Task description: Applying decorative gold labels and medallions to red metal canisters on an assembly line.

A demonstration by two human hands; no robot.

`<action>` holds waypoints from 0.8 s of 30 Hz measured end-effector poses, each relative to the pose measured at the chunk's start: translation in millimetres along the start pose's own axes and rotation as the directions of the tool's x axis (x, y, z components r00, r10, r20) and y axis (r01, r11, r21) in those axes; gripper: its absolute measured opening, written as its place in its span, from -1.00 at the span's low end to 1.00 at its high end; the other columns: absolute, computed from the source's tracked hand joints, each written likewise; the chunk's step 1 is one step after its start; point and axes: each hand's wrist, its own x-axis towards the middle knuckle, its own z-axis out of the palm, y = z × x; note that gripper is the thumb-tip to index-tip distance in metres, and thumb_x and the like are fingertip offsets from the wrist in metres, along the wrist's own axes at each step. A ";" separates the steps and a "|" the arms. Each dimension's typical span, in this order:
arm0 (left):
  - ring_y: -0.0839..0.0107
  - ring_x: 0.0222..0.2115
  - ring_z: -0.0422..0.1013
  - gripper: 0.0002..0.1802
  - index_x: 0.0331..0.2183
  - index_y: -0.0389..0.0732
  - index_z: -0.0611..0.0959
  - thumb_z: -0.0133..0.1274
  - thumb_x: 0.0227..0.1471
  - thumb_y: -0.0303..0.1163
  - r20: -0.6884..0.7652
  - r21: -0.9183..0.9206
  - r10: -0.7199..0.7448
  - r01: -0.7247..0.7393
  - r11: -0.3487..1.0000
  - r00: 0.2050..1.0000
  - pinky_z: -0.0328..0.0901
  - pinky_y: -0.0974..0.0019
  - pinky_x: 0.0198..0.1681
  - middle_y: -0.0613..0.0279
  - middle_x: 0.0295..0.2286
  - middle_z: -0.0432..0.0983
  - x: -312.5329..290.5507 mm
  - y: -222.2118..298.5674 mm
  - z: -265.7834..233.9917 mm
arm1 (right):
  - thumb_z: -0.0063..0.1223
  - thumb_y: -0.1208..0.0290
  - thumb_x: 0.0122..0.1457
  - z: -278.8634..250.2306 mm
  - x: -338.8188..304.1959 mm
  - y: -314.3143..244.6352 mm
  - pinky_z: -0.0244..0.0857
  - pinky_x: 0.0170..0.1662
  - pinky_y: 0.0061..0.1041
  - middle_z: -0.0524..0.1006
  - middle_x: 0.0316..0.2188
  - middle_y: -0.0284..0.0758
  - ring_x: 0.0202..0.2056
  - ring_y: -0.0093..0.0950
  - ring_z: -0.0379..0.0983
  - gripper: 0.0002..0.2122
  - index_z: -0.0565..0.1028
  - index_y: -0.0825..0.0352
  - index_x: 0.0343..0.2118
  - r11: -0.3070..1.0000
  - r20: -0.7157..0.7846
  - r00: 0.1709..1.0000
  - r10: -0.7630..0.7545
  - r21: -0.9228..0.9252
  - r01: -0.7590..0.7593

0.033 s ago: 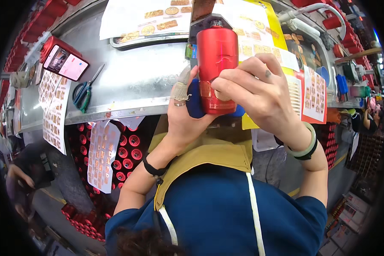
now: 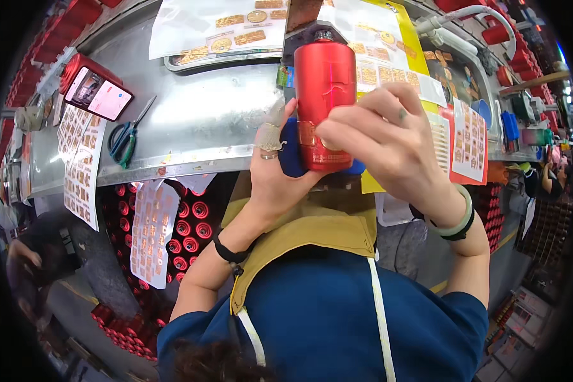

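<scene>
I hold a red metal bottle (image 2: pixel 325 83) upright in front of me, over the edge of a steel table (image 2: pixel 204 108). My left hand (image 2: pixel 270 181) grips its lower left side; the thumb is wrapped in tape and one finger wears a ring. A blue pad (image 2: pixel 291 162) sits between that palm and the bottle's base. My right hand (image 2: pixel 388 140) lies across the bottle's front right, fingers pressed on its lower body. That wrist carries a pale green bangle and a black band. The bottle's bottom is hidden by my hands.
A phone in a red case (image 2: pixel 95 92) and scissors (image 2: pixel 126 135) lie on the table's left. Gold sticker sheets (image 2: pixel 83 165) hang over the table edge, with more on a tray (image 2: pixel 216 32) and at right (image 2: pixel 468 140). Several red bottles (image 2: pixel 191 226) are stacked under the table.
</scene>
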 end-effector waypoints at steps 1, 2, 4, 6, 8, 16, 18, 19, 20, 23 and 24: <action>0.05 0.10 0.43 0.12 0.26 -0.34 0.35 0.58 -0.32 -0.38 0.019 -0.032 -0.044 0.045 0.998 0.999 0.34 0.13 0.16 -0.05 0.19 0.41 -0.9 1.5 -0.8 | 0.15 0.36 -0.09 1.0 -3.3 -5.4 0.32 -0.09 -0.41 0.56 -0.34 -0.52 -0.26 -0.51 0.42 -0.77 0.59 0.21 -0.30 1.000 0.002 1.000 -0.001 -0.001 0.001; 0.08 0.07 0.46 0.14 0.26 -0.34 0.34 0.59 -0.33 -0.36 0.019 -0.054 -0.068 0.069 0.996 0.998 0.36 0.14 0.13 -0.04 0.16 0.43 -4.0 1.6 0.1 | 0.15 0.36 -0.09 3.4 -9.5 -11.7 0.32 -0.10 -0.40 0.57 -0.34 -0.51 -0.26 -0.50 0.42 -0.77 0.59 0.21 -0.30 0.998 0.018 1.000 0.003 0.062 -0.004; 0.09 0.06 0.46 0.13 0.26 -0.34 0.34 0.59 -0.32 -0.37 -0.022 -0.078 -0.033 0.031 0.996 0.999 0.36 0.15 0.13 -0.04 0.15 0.44 -1.2 3.7 4.0 | 0.16 0.37 -0.09 5.5 -12.6 -9.5 0.32 -0.10 -0.40 0.59 -0.33 -0.50 -0.27 -0.48 0.42 -0.75 0.60 0.20 -0.27 0.994 0.006 1.000 0.018 0.110 -0.019; 0.11 0.05 0.48 0.09 0.26 -0.33 0.35 0.56 -0.28 -0.41 -0.074 -0.082 0.057 -0.063 0.995 0.996 0.38 0.16 0.12 -0.04 0.12 0.45 3.1 1.2 4.5 | 0.18 0.39 -0.08 9.9 -10.8 6.9 0.32 -0.10 -0.38 0.62 -0.30 -0.49 -0.29 -0.47 0.42 -0.73 0.61 0.19 -0.25 0.998 -0.068 0.997 0.038 0.045 -0.035; 0.10 0.05 0.48 0.07 0.25 -0.33 0.37 0.55 -0.28 -0.42 -0.054 -0.056 0.055 -0.058 0.997 0.997 0.38 0.16 0.11 -0.04 0.11 0.46 4.2 3.1 2.2 | 0.20 0.43 -0.10 12.7 -11.3 19.2 0.29 -0.13 -0.39 0.65 -0.26 -0.48 -0.29 -0.46 0.43 -0.71 0.63 0.19 -0.23 0.998 -0.115 0.993 0.041 0.045 -0.036; 0.02 0.11 0.46 -0.02 0.23 -0.42 0.39 0.49 -0.21 -0.43 -0.017 -0.019 0.068 -0.069 0.997 0.998 0.33 0.12 0.20 -0.12 0.15 0.45 2.6 -2.2 1.4 | 0.23 0.49 -0.07 21.2 -54.4 -8.3 0.28 -0.24 -0.43 0.67 -0.29 -0.45 -0.34 -0.44 0.41 -0.72 0.65 0.20 -0.22 0.958 -0.121 0.989 0.088 0.284 -0.051; -0.01 0.15 0.43 -0.04 0.24 -0.42 0.38 0.45 -0.17 -0.44 0.014 0.032 0.053 -0.053 0.998 0.999 0.28 0.10 0.24 -0.13 0.16 0.44 0.3 -2.3 -1.0 | 0.26 0.55 -0.03 25.4 -44.1 -5.1 0.29 -0.29 -0.40 0.65 -0.33 -0.38 -0.40 -0.39 0.41 -0.72 0.63 0.20 -0.19 0.913 -0.099 0.959 0.264 0.347 -0.215; -0.02 0.17 0.40 -0.03 0.25 -0.42 0.38 0.45 -0.18 -0.45 0.065 0.086 0.047 -0.053 0.995 0.997 0.26 0.10 0.26 -0.14 0.17 0.43 1.4 1.3 -5.9 | 0.28 0.58 0.00 31.4 -37.3 8.2 0.29 -0.27 -0.38 0.64 -0.38 -0.37 -0.42 -0.35 0.42 -0.71 0.61 0.19 -0.17 0.907 -0.170 0.930 0.327 0.334 -0.257; -0.02 0.18 0.40 -0.03 0.25 -0.42 0.38 0.44 -0.18 -0.45 0.060 0.100 0.046 -0.052 0.994 0.997 0.25 0.09 0.26 -0.15 0.17 0.42 -0.7 1.5 -8.0 | 0.26 0.57 0.00 35.8 -29.9 24.9 0.29 -0.25 -0.39 0.64 -0.37 -0.39 -0.42 -0.37 0.41 -0.73 0.61 0.18 -0.19 0.944 -0.235 0.926 0.296 0.223 -0.245; -0.01 0.19 0.38 -0.02 0.27 -0.41 0.35 0.43 -0.17 -0.48 0.083 0.102 0.050 -0.058 0.993 0.995 0.25 0.10 0.26 -0.15 0.19 0.40 -0.9 -1.7 -9.2 | 0.23 0.52 0.00 40.1 -34.1 31.4 0.29 -0.22 -0.41 0.64 -0.36 -0.44 -0.42 -0.41 0.39 -0.77 0.63 0.16 -0.23 0.984 -0.305 0.936 0.177 0.084 -0.158; 0.00 0.20 0.38 -0.01 0.29 -0.40 0.32 0.41 -0.16 -0.51 0.098 0.088 0.044 -0.053 0.995 0.994 0.25 0.10 0.26 -0.15 0.20 0.39 -0.5 -3.9 -7.7 | 0.21 0.49 -0.01 42.3 -40.3 27.2 0.28 -0.20 -0.42 0.63 -0.36 -0.47 -0.41 -0.43 0.38 -0.79 0.64 0.15 -0.25 0.996 -0.303 0.949 0.085 0.064 -0.069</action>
